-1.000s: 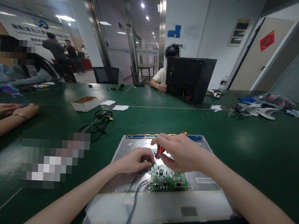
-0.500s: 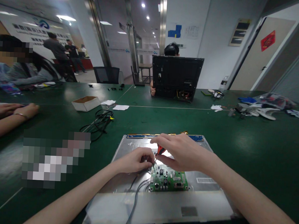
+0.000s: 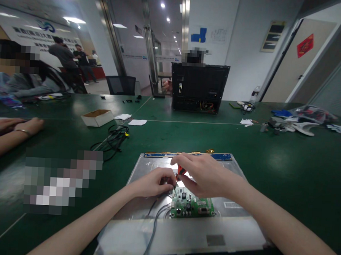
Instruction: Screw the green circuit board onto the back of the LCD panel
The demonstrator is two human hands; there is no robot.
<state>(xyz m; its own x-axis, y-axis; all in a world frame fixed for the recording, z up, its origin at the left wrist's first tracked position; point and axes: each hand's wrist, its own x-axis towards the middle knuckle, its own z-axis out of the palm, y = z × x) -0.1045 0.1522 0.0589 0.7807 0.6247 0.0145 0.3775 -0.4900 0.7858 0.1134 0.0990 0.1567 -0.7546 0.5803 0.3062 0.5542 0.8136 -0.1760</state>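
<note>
My right hand (image 3: 204,175) is closed on a screwdriver (image 3: 181,170) with a red and black handle, held tilted with its shaft downward. The shaft reaches the upper left corner of a green circuit board (image 3: 193,206). Right beside that tip, the thumb and fingers of my left hand (image 3: 157,182) are pinched together; what they grip is too small to tell. Beneath both hands lies a silver display panel (image 3: 133,179) with a blue circuit strip (image 3: 223,157) along its far edge. Grey cables (image 3: 154,229) run from the board's left side toward me.
Across the green table (image 3: 276,178), a person stands a black monitor housing (image 3: 199,87) upright. Left of my panel are a black cable coil (image 3: 112,137) and an open white box (image 3: 98,118). A co-worker's hands (image 3: 29,127) rest farther left. Assorted parts (image 3: 290,126) lie far right.
My right hand has turned slightly with the screwdriver, while my left hand stays put. Across the table, the black housing has shifted a little left, and the person's hand has come off its lower left edge.
</note>
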